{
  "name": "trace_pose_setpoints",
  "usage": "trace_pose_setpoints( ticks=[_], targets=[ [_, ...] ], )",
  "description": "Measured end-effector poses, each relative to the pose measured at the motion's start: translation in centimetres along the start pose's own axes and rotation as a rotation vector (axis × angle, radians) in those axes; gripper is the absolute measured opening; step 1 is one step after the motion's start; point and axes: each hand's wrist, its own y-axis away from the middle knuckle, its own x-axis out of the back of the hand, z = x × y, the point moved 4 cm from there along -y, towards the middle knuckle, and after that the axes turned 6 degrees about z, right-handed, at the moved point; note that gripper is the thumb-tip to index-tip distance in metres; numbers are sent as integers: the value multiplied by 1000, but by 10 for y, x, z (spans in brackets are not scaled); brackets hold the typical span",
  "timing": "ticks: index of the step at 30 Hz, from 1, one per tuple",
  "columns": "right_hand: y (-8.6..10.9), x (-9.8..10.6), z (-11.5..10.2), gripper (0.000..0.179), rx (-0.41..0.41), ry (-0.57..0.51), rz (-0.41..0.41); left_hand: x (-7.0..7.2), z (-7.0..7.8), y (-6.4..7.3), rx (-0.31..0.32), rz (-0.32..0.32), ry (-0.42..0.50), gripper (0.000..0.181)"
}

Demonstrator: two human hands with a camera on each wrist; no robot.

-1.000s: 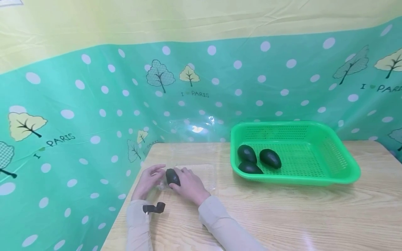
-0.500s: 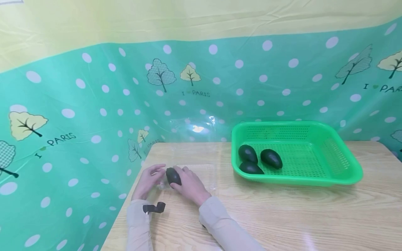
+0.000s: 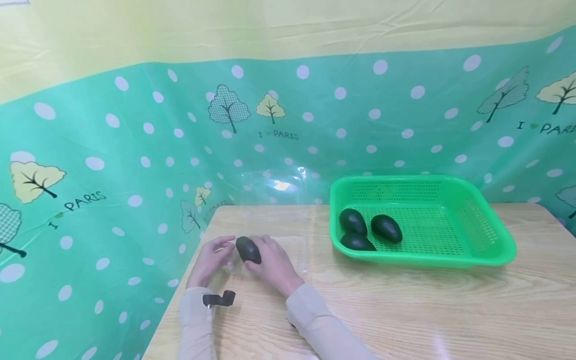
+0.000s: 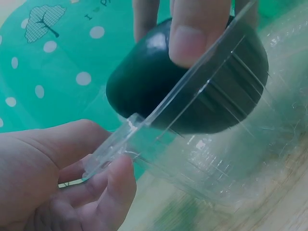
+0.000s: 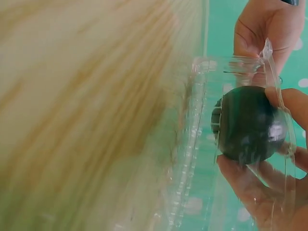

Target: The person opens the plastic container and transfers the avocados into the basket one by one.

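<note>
My right hand (image 3: 274, 265) grips a dark avocado (image 3: 248, 250) between thumb and fingers, at the left end of a clear plastic container (image 3: 296, 252). In the left wrist view the avocado (image 4: 144, 82) shows partly through the see-through wall (image 4: 211, 101), and fingers of the right hand rest on its upper side. My left hand (image 3: 210, 260) pinches the container's corner at the rim, with thumb and curled fingers seen at left wrist. From the right wrist, the avocado (image 5: 248, 125) lies within the container's walls, fingers round it.
A transparent lid (image 3: 279, 200) stands raised behind the container. To the right, a green plastic basket (image 3: 423, 260) holds three dark avocados (image 3: 387, 228). The wooden table (image 3: 405, 310) ends at a patterned green curtain (image 3: 382, 145) behind and on the left.
The avocado in my right hand has shifted slightly upward in the head view and tilted a little. My left hand keeps its place at the container's corner.
</note>
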Motion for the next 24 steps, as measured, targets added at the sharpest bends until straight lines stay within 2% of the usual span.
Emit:
trace_pose_setpoints(
  ticks=[12,24],
  targets=[
    [1,21,-3,60,19,16,42,-1,-1,-3,9,-17,18,45],
    [0,50,-4,57,15,2,42,0,-1,-2,24,-10,39,43]
  ],
)
